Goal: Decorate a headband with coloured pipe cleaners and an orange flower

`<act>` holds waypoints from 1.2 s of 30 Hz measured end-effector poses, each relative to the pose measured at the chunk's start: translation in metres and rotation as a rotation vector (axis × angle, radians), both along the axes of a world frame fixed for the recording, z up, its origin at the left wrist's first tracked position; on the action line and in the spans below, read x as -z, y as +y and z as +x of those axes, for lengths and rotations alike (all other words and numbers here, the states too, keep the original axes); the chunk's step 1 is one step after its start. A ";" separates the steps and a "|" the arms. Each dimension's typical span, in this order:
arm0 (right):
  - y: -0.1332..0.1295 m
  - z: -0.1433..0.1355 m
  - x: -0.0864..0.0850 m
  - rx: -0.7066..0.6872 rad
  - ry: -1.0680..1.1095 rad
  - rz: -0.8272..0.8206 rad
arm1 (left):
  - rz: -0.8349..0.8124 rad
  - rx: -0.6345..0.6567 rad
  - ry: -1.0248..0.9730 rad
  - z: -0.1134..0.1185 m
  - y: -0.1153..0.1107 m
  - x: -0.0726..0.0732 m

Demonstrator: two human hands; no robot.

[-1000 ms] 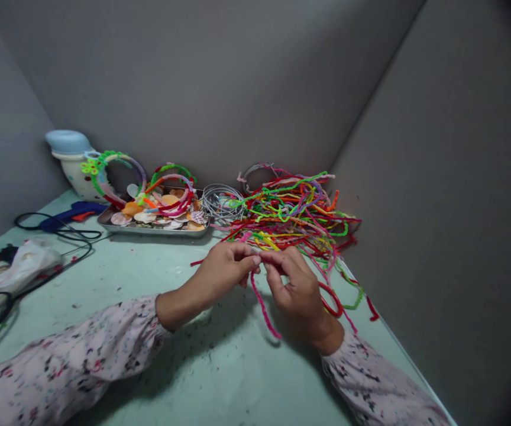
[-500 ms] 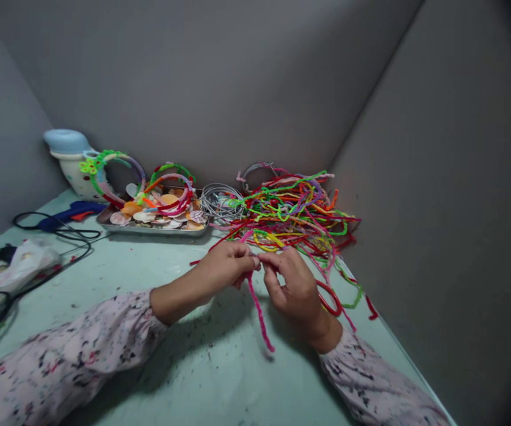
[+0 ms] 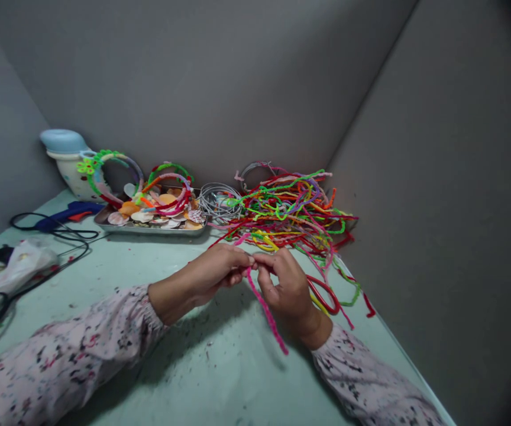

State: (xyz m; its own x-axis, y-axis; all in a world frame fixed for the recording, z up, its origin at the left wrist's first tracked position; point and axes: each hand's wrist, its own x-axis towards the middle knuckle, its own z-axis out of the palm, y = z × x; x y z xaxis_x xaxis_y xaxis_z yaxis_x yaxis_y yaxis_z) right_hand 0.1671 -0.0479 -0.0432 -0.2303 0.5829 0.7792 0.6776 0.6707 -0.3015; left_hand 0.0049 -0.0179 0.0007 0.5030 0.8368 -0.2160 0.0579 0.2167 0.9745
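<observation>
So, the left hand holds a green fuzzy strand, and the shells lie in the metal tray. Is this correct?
Not quite: the fuzzy strand in the left hand is pink, as the head view shows. The shells lie in the metal tray.

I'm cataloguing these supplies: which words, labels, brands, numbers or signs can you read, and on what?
No readable text anywhere.
The bottle shows coloured spots; the pink fuzzy stem carries no visible print.
Any marking on the blue tool or plastic bag is too small or blurred to read.
</observation>
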 end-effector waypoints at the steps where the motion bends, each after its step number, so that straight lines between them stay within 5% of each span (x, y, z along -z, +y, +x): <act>1: 0.000 0.000 -0.002 0.010 0.016 -0.017 | -0.006 0.014 -0.030 0.000 0.000 0.000; 6: -0.001 0.003 -0.014 0.013 0.132 -0.136 | 0.120 0.086 -0.020 -0.002 0.002 -0.006; 18: 0.001 0.010 -0.022 -0.061 0.305 -0.438 | 0.842 -0.047 0.410 -0.004 -0.001 -0.010; 28: 0.003 0.012 -0.020 -0.168 0.405 -0.546 | 0.957 -0.062 0.481 -0.009 0.002 -0.014; 36: -0.003 0.011 -0.030 -0.133 0.232 -0.450 | 0.793 -0.065 0.412 -0.008 0.002 -0.015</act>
